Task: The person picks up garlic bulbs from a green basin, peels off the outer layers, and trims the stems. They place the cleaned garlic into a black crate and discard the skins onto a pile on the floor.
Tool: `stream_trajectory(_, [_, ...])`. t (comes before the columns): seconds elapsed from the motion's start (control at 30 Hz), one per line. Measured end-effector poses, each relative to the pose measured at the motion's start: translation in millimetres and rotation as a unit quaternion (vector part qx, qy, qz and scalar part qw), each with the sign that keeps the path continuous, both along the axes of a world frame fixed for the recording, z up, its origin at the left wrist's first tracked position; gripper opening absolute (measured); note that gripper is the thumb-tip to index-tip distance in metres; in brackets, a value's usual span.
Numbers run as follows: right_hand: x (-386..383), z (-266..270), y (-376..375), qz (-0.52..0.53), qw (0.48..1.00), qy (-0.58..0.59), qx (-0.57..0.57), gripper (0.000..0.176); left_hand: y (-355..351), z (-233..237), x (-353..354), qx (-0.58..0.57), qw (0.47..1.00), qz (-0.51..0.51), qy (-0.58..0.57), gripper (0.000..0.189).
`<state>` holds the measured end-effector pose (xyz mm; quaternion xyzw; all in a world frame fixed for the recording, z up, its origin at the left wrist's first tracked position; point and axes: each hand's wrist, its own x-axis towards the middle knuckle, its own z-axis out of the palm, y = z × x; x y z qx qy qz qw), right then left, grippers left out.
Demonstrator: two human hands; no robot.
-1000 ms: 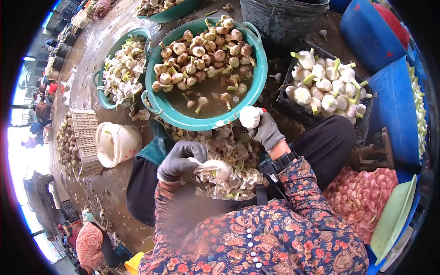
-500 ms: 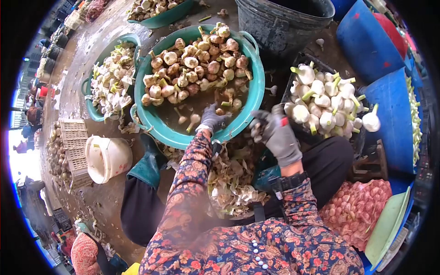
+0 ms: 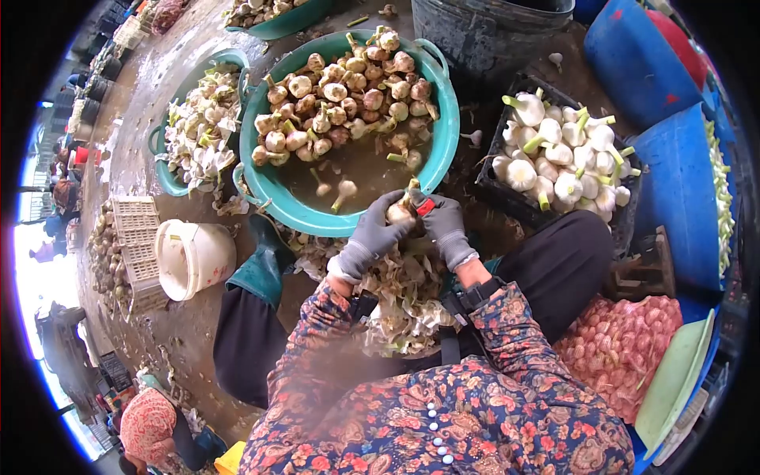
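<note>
My left hand (image 3: 375,239), in a grey glove, is closed round a garlic bulb (image 3: 400,212) with brownish outer skin, close over the near rim of the green basin (image 3: 453,146). My right hand (image 3: 445,229), also gloved, has its fingers closed against the bulb's right side and stem; a red patch shows at its fingers. Unpeeled garlic bulbs (image 3: 336,93) are heaped in the basin's far part, and a few lie in the brown water nearer me. Below my hands, loose garlic skins (image 3: 404,305) lie piled between my legs.
At right stands a black crate (image 3: 495,190) of white, cleaned garlic. A smaller green basin (image 3: 170,178) of skins sits left, near a white bucket (image 3: 198,257). A black tub (image 3: 491,47), blue containers (image 3: 669,174) and a red mesh sack (image 3: 617,348) surround me. Another person (image 3: 150,427) is lower left.
My left hand has come back from the basin with a garlic bulb. My right hand has moved left to meet it. The white bulb seen beside the crate's right edge is gone from there.
</note>
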<state>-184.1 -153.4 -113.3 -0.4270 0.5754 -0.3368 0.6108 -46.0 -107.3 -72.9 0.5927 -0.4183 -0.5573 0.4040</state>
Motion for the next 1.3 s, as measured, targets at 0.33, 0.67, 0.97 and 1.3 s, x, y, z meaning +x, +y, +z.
stream_trajectory(0.33, [-1.1, 33.2, 16.2, 0.166, 0.965, 0.175, -0.106, 0.035, 29.9, 27.3, -0.9, -0.094, 0.943, -0.021, -0.319, 0.058])
stream_trajectory(0.67, [-11.4, 47.7, 22.7, 0.159, 0.828, -0.407, 0.35, 0.038, 36.8, 3.9, -16.1, -0.049, 0.985, 0.109, 0.123, 0.069])
stream_trajectory(0.97, [-2.0, 23.9, 16.1, 0.218, 0.928, -0.158, 0.257, 0.059, 32.7, 23.0, 13.9, -0.243, 0.855, -0.113, -0.445, 0.053])
stream_trajectory(1.3, [-9.0, 28.0, 17.1, 0.33, 0.934, -0.128, -0.05, 0.047, 42.0, -0.2, 19.9, 0.152, 0.94, 0.176, 0.251, 0.025])
